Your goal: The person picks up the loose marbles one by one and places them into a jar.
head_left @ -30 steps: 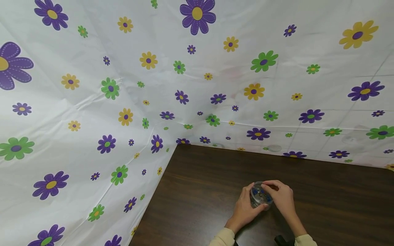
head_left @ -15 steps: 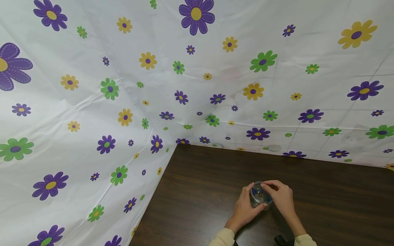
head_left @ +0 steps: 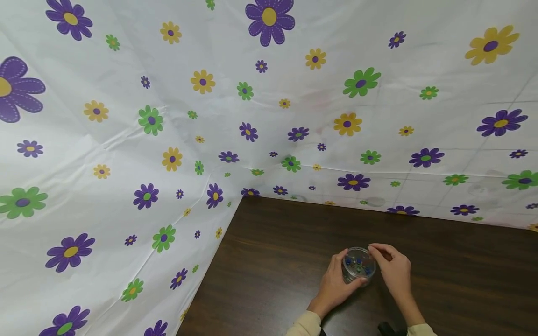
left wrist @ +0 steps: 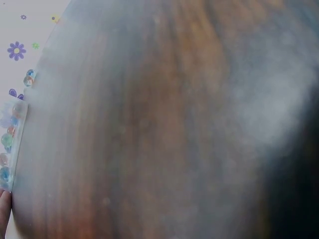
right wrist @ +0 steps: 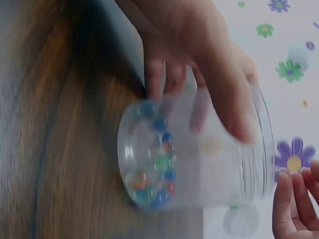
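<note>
A clear plastic jar [head_left: 362, 272] stands above the table, tilted, in my left hand [head_left: 335, 284], whose thumb and fingers curl round its side. Blue, green and red marbles [right wrist: 162, 162] lie gathered at the jar's bottom in the right wrist view. My right hand [head_left: 395, 270] is just right of the jar's mouth, apart from it, fingertips drawn together. Whether something small sits between those fingertips is hidden. The left wrist view shows only a strip of the jar [left wrist: 17, 144] at its left edge, with marbles in it.
The dark brown wooden table [head_left: 269, 261] reaches back to a white flowered sheet [head_left: 227, 107] hung behind and along the left side. A black strap-like thing [head_left: 386, 328] is on the right wrist. The left wrist view is mostly blurred.
My right hand has moved right from over the jar's rim and now stands apart from it. The left hand keeps its hold on the jar in nearly the same place.
</note>
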### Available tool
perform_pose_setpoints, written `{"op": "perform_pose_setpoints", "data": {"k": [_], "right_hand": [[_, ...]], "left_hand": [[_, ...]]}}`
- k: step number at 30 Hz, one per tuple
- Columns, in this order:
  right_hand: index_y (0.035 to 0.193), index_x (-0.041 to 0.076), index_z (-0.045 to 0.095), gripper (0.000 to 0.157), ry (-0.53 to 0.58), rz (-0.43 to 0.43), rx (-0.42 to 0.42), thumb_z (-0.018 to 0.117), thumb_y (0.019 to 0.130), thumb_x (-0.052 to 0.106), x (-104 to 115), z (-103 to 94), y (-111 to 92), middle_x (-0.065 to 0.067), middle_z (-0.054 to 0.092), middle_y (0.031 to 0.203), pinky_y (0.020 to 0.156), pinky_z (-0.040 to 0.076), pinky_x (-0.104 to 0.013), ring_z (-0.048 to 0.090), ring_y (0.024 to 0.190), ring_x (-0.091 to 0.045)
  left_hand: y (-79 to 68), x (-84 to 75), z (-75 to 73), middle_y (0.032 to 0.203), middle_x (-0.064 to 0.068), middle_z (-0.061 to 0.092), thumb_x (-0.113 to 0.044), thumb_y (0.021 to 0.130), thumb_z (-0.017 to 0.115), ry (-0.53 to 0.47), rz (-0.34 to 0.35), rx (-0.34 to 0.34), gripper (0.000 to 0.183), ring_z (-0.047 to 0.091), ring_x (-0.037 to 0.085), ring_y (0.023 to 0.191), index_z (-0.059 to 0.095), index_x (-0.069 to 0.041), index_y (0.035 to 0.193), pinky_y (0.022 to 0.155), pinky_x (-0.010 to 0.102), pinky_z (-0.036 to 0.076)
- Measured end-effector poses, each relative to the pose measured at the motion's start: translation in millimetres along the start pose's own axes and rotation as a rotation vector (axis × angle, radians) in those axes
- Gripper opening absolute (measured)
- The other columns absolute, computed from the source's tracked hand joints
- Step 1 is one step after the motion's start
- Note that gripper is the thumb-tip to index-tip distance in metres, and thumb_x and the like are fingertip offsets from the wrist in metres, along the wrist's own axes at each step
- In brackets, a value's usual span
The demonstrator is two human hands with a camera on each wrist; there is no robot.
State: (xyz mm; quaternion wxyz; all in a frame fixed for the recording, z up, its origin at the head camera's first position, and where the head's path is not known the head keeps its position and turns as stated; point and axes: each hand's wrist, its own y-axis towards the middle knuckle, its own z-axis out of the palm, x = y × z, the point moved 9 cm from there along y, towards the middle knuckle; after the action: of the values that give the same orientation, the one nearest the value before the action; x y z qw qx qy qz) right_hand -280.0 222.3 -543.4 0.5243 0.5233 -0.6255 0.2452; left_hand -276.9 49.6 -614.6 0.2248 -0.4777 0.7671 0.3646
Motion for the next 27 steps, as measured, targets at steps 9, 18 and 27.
{"op": "perform_pose_setpoints", "data": {"k": [9,18,27], "right_hand": [[0.106,-0.002,0.078,0.020,-0.057,0.094,-0.065,0.075,0.097,0.015,-37.3,-40.3,9.1,0.019,0.072,0.076,0.062,0.046,-0.011,0.062,0.066,0.012],[0.108,-0.002,0.076,0.018,-0.316,0.025,0.001,0.077,0.094,0.009,-68.6,-60.3,8.4,-0.012,0.076,0.086,0.060,0.039,-0.018,0.053,0.062,0.009],[0.107,-0.004,0.075,0.021,-0.386,-0.021,0.125,0.079,0.089,0.005,-76.4,-43.8,7.0,-0.016,0.077,0.090,0.077,0.046,-0.050,0.069,0.090,-0.044]], "left_hand": [[1.1,-2.3,-3.7,0.136,0.004,0.055,-0.048,0.091,0.078,0.021,0.038,-0.038,0.083,0.059,0.013,0.120,0.034,-0.021,0.156,0.093,0.031,0.051],[2.4,-0.2,-3.5,0.138,0.002,0.054,-0.049,0.092,0.077,0.011,0.013,-0.020,0.083,0.058,0.013,0.121,0.034,-0.020,0.157,0.094,0.033,0.052],[0.8,-2.6,-1.4,0.138,0.004,0.054,-0.049,0.093,0.076,0.012,0.004,0.004,0.083,0.058,0.013,0.123,0.032,-0.021,0.157,0.095,0.033,0.051]]}}
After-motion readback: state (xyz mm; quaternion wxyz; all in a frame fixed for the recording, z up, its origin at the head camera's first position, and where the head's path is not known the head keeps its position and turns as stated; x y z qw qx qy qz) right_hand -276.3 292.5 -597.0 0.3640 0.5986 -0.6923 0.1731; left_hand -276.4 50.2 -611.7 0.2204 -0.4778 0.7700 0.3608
